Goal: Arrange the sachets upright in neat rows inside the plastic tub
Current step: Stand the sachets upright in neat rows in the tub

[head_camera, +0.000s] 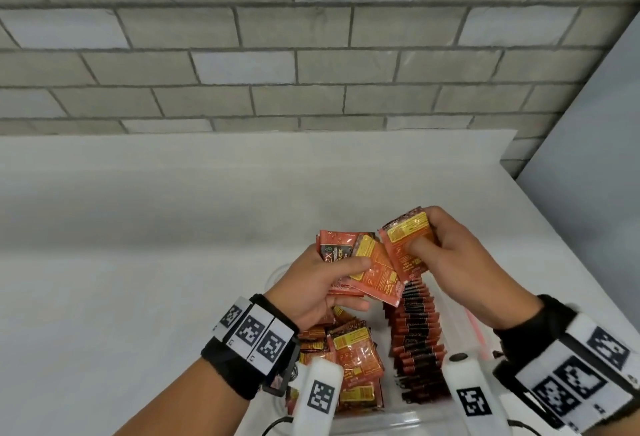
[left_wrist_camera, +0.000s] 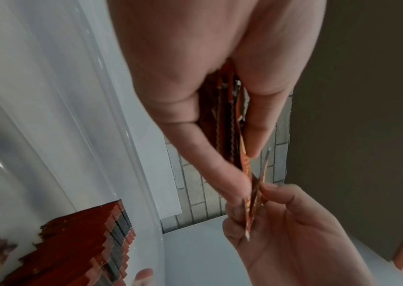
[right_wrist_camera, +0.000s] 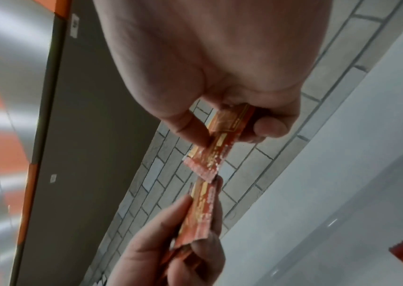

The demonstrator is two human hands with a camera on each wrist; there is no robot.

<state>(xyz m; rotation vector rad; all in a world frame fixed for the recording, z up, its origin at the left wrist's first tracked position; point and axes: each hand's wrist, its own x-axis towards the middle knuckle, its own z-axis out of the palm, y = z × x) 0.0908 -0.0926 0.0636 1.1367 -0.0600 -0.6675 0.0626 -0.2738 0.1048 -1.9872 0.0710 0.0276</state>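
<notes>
Above the clear plastic tub (head_camera: 446, 304), my left hand (head_camera: 325, 280) grips a fanned bundle of orange-red sachets (head_camera: 360, 262) between thumb and fingers. My right hand (head_camera: 440, 245) pinches another sachet (head_camera: 407, 245) just right of the bundle, its lower edge overlapping it. In the tub, a row of upright sachets (head_camera: 417, 338) runs along the right side, and loose sachets (head_camera: 349, 356) lie flat in a heap on the left. The left wrist view shows the bundle (left_wrist_camera: 227, 123) edge-on in my fingers. The right wrist view shows the pinched sachet (right_wrist_camera: 220, 141) meeting the bundle (right_wrist_camera: 200, 211).
The tub sits on a white counter (head_camera: 138, 262) against a grey brick wall (head_camera: 277, 55). A grey panel (head_camera: 595, 158) rises at the right. A clear zip bag (head_camera: 474, 328) with a red strip lies right of the tub. Wrist bands with printed markers cover both forearms.
</notes>
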